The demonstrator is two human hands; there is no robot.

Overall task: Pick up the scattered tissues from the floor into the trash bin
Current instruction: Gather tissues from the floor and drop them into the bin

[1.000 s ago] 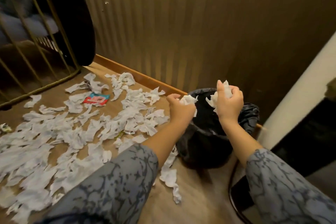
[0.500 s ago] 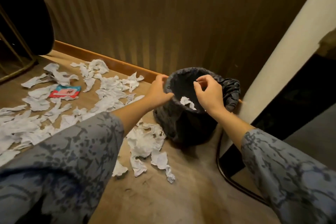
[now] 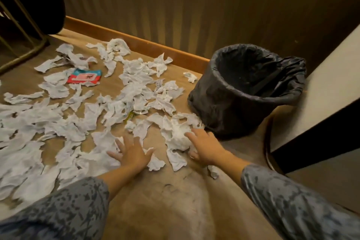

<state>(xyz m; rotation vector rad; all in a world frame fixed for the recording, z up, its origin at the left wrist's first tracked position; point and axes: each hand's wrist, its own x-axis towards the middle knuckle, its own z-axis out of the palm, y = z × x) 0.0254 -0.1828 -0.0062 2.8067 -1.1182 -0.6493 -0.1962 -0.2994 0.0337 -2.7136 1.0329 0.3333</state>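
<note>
- The left hand (image 3: pixel 132 155) lies low over the floor (image 3: pixel 165 200) with its fingers spread wide and holding nothing, seemingly placed to rake in the tissue pieces beneath and beside it.
- The right hand (image 3: pixel 204 149) is also flat and empty, its fingertips touching a crumpled tissue clump (image 3: pixel 178 132); that clump sits just beside the bin, probably the easiest handful to gather.
- The scattered tissues (image 3: pixel 58 122) cover much of the floor to the left, reaching back to the skirting board (image 3: pixel 136 42); one small scrap (image 3: pixel 190 77) lies apart near the bin.
- The trash bin (image 3: pixel 243 91) stands upright by the wall with its black liner folded over the rim, its mouth open for drops.
- A red and blue packet (image 3: pixel 84 77) lies among the tissues.
- Most of the clearing looks undone.
</note>
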